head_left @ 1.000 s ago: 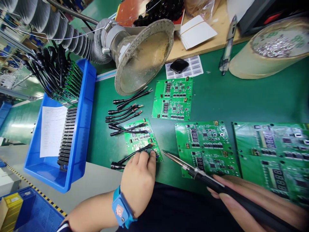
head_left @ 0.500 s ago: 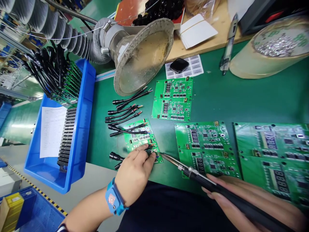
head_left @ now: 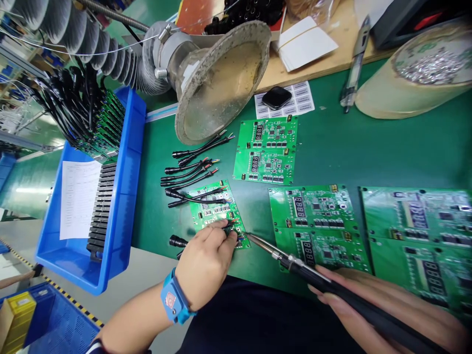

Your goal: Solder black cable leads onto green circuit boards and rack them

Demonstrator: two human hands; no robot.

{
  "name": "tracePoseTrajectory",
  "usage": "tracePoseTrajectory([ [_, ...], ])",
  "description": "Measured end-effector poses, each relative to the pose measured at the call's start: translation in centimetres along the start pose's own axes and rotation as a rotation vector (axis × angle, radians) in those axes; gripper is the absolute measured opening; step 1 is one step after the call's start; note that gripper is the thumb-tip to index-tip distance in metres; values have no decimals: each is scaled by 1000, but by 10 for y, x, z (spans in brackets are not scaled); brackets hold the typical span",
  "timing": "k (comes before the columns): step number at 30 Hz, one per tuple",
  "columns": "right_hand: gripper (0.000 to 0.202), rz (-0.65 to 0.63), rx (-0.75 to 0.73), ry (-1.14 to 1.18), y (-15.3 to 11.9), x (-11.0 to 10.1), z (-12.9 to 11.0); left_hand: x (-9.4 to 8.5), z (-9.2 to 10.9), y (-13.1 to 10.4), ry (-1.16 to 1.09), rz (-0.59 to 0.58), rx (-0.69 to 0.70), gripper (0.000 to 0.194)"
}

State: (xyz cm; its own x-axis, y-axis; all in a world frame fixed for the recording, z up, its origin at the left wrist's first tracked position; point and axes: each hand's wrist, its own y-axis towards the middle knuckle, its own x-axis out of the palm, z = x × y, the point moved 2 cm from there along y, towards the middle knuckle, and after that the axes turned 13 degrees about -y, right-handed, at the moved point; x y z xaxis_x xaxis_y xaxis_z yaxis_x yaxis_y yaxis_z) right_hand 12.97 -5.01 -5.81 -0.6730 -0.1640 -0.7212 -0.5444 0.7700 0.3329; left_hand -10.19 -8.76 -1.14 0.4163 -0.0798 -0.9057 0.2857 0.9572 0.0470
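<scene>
My left hand, with a blue wrist strap, is closed in a pinch on a black cable at the lower part of a green circuit board. The cable's plug end sticks out left of the hand; the fingers partly cover its wire end. In my right hand is a soldering iron, gripped like a pen. Its tip points left at the board's right edge, close to my left fingertips; whether it touches a joint I cannot tell. Two more black cables lie across this board's upper part.
Several loose black cables lie above the board. More circuit boards are behind and to the right. A fume extraction hood overhangs the bench. Left stands a blue bin with wired boards; at right, a container of solder bits.
Both hands and the iron hold nearly the same place. The view has shifted slightly. What looks like another person's arm has appeared at the lower left edge.
</scene>
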Motion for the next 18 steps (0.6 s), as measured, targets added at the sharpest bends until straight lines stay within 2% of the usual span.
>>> tracePoseTrajectory([
  [7, 36, 16, 5, 23, 5, 1, -4, -1, -3, 0, -27, -18, -7, 20],
  [14, 20, -23, 93, -15, -13, 2, 12, 0, -3, 0, -37, -42, -17, 20],
  [18, 15, 20, 273, 21, -24, 6, 14, -1, -3, 1, -15, -52, -4, 21],
])
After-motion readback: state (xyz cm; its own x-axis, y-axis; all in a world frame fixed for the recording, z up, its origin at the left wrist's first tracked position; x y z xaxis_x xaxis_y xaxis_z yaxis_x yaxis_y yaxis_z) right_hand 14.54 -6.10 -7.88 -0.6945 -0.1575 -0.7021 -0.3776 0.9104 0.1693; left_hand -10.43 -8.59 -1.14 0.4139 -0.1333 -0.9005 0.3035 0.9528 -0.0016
